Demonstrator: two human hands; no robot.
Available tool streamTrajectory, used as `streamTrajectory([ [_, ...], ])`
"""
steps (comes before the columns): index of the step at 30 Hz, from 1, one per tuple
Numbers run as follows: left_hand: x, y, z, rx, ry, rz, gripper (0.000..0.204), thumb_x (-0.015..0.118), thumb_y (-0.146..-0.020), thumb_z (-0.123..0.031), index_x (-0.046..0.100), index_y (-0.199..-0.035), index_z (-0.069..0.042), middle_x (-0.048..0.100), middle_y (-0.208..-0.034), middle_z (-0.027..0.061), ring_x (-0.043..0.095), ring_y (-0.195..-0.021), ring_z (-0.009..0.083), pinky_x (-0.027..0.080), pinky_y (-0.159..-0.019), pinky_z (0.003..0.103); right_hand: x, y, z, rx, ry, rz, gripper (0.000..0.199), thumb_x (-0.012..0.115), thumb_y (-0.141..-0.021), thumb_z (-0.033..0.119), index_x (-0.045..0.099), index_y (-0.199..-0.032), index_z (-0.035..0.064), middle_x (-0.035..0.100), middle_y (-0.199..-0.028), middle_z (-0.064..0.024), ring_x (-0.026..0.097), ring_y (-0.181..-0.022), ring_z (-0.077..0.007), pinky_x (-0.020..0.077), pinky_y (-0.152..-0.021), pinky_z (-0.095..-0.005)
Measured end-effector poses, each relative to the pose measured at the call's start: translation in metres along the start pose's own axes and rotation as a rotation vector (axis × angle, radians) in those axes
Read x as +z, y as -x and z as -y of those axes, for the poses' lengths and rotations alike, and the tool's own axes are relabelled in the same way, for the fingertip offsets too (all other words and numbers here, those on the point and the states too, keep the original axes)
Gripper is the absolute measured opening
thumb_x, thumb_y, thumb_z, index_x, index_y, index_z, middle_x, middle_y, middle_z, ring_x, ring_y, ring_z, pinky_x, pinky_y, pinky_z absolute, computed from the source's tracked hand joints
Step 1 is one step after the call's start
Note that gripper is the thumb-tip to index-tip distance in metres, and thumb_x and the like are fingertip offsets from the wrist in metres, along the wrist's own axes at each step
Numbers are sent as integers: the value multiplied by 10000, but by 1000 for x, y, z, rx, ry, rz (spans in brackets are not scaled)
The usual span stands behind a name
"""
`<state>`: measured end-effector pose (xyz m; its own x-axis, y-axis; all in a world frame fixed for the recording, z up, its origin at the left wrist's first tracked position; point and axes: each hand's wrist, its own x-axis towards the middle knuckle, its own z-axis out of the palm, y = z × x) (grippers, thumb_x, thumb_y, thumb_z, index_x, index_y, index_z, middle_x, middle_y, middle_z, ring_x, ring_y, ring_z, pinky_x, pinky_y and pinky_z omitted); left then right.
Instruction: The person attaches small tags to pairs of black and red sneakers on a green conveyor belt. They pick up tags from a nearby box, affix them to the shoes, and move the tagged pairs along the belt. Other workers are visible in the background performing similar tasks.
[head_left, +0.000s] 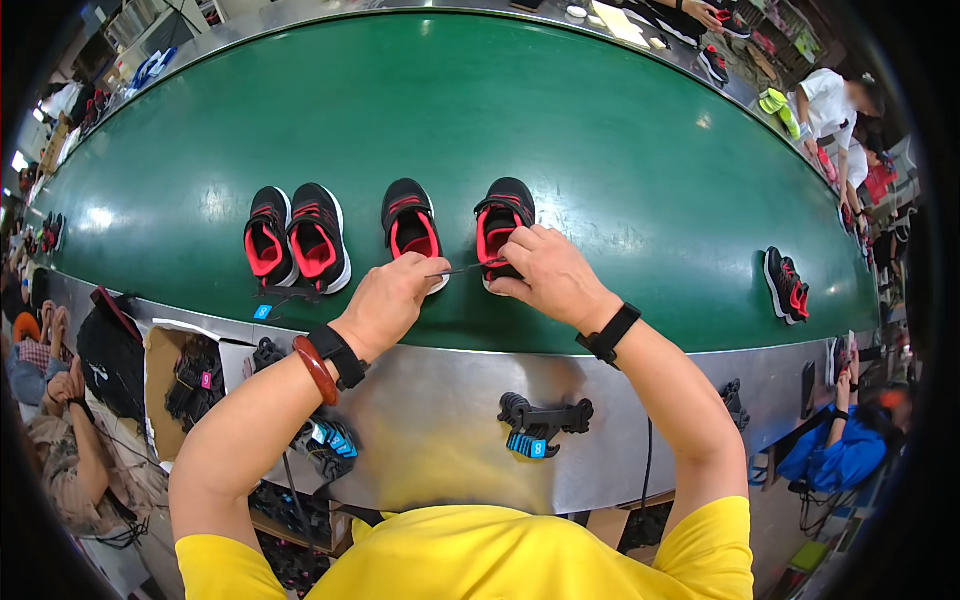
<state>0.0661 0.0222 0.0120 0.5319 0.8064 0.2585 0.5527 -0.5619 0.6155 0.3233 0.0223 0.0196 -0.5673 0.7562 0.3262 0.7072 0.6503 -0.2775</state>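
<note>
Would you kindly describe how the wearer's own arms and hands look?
Short yellow sleeves leave the forearms bare. The left hand is gloveless, with a black wristband and glossy reddish-brown bangle; the right hand, also gloveless, has another black wristband.

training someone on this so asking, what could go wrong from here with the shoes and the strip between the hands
The thin dark strip spans from the left hand to the right hand, so it might slip or snag on a shoe. A tug could nudge the black-and-red shoe at the right hand out of place. The black hangers lie near the yellow shirt and might get knocked.
</note>
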Motion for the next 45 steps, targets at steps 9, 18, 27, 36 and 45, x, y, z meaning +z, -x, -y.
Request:
streamTrajectory([
  [9,3,12,7,-211,290,-22,204,533,-993,-90,622,-1132,30,679,-976,84,664,-774,172,537,-707,288,2,-8,11,20,61,-24,317,764,-773,331,592,-821,69,566,-833,-79,553,-793,-268,455,-711,-386],
  [18,0,18,1,-171,27,21,145,569,-929,-26,645,-1051,-11,655,-949,153,640,-809,362,524,-715,401,-26,-11,13,-42,137,-6,355,788,-735,349,560,-786,82,551,-842,-63,531,-786,-255,419,-686,-374],
  [27,-8,16,-6,-209,-91,109,187,620,-865,-15,651,-1048,-33,636,-999,165,620,-882,393,508,-750,435,-21,-29,26,-89,308,194,312,768,-738,385,649,-802,103,585,-827,-22,556,-799,-210,421,-692,-345],
  [36,-12,15,4,-88,-158,68,371,555,-813,57,627,-1145,-91,572,-1189,198,630,-971,405,533,-813,447,28,-15,7,33,-59,-87,306,758,-737,131,621,-1000,53,583,-1122,-94,566,-935,-312,483,-824,-426],
  [45,-22,8,-1,-246,-323,297,733,522,-711,168,498,-1376,-139,273,-1541,233,611,-1057,418,532,-834,455,-18,54,24,432,-320,53,365,686,-848,145,597,-1192,58,558,-1245,-155,580,-1081,-361,507,-913,-428],
])
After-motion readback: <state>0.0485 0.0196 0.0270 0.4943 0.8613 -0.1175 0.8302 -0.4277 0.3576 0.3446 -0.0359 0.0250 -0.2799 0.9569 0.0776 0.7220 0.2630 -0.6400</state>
